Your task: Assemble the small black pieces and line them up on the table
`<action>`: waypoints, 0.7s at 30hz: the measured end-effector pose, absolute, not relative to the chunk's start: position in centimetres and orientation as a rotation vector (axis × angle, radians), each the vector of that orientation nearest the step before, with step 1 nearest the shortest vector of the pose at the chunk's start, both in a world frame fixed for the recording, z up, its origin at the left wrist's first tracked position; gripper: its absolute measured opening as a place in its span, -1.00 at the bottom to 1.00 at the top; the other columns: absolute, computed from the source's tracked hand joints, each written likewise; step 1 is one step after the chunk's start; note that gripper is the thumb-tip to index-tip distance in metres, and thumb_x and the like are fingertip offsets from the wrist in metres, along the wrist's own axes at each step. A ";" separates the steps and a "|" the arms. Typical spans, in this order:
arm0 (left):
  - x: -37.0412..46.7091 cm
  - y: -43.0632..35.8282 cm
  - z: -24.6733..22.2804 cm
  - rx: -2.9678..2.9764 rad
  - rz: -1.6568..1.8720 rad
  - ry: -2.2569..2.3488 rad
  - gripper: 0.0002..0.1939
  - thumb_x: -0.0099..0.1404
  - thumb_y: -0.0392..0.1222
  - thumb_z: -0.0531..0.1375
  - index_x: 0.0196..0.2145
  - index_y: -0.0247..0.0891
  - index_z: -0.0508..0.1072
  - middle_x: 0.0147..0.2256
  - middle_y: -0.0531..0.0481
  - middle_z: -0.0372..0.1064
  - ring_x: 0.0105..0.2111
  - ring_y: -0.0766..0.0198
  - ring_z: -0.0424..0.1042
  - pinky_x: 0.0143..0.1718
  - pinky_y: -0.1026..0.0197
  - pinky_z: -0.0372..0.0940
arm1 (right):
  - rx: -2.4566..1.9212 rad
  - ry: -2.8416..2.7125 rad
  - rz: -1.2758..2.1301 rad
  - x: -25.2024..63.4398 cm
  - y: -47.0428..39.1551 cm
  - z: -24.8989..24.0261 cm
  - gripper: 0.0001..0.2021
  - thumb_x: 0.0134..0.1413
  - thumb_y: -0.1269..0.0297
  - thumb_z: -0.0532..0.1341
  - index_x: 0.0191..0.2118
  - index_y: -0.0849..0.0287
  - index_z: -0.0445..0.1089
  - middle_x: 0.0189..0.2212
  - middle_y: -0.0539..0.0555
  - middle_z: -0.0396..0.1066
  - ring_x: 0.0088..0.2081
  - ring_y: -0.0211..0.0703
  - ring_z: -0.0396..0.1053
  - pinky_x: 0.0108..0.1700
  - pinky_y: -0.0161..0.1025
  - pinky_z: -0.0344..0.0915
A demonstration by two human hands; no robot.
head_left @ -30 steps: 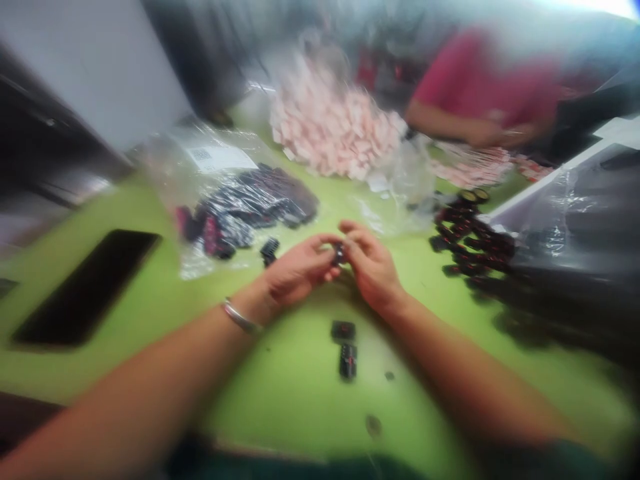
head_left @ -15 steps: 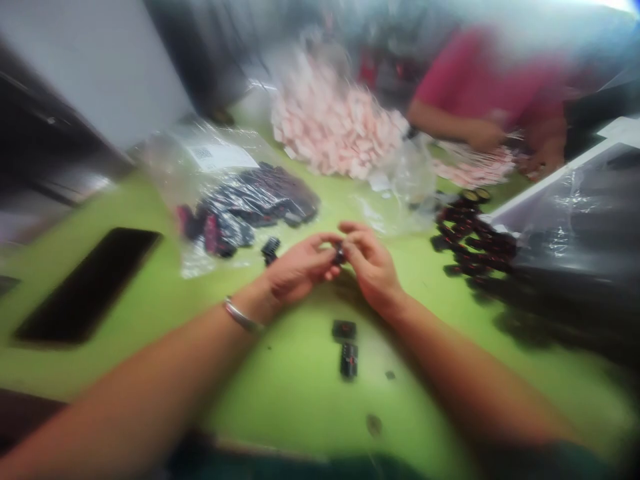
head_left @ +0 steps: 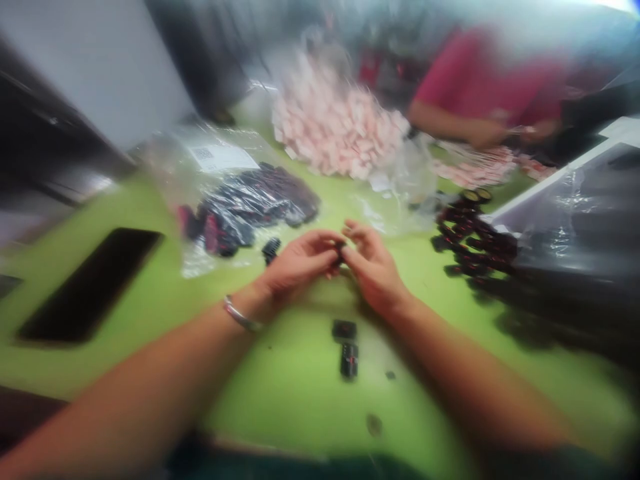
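Over the middle of the green table point(head_left: 300, 373), my left hand point(head_left: 303, 262) and my right hand point(head_left: 373, 267) meet at their fingertips. Both pinch one small dark part point(head_left: 339, 252), mostly covered by the fingers. Below them, nearer to me, lie two black pieces, one crosswise point(head_left: 345, 329) and one lengthwise point(head_left: 349, 361). Another black piece point(head_left: 271, 249) rests just beyond my left wrist. Behind it a clear plastic bag point(head_left: 225, 157) holds many dark parts.
A black flat slab point(head_left: 90, 287) lies at left. Pale pink pieces point(head_left: 340, 127) are heaped at the back. Dark parts point(head_left: 470, 233) pile up beside a plastic-covered box point(head_left: 580, 193) at right. Across the table, a person in a pink shirt point(head_left: 490, 80) handles pale strips.
My fingers have shifted slightly around the small part, which shows less now. The other person's hands have moved up and a little left.
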State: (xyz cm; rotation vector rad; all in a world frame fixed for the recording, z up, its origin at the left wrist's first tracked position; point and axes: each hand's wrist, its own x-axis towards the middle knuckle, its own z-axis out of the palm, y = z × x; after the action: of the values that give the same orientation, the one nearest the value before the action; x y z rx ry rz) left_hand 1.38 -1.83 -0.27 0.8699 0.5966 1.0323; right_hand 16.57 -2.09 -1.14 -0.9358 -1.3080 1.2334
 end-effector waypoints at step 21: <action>1.1 -1.3 -1.2 1.168 1.057 0.837 -0.60 0.06 -0.20 0.35 -0.12 -0.35 0.49 -0.42 -0.03 0.48 -0.50 0.34 0.42 -0.41 0.26 0.36 | -1.334 -1.367 1.284 17.2 -2.6 1.4 -0.84 -0.07 0.22 0.24 -0.47 0.19 0.31 -0.61 -0.09 0.32 -0.64 -0.38 0.24 -0.63 -0.42 0.23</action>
State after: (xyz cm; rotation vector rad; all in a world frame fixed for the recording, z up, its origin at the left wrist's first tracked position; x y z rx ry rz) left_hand 1.13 -1.25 -1.19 1.1681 0.8374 1.0567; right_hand 17.18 -2.56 1.44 -1.3343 -1.3669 1.2838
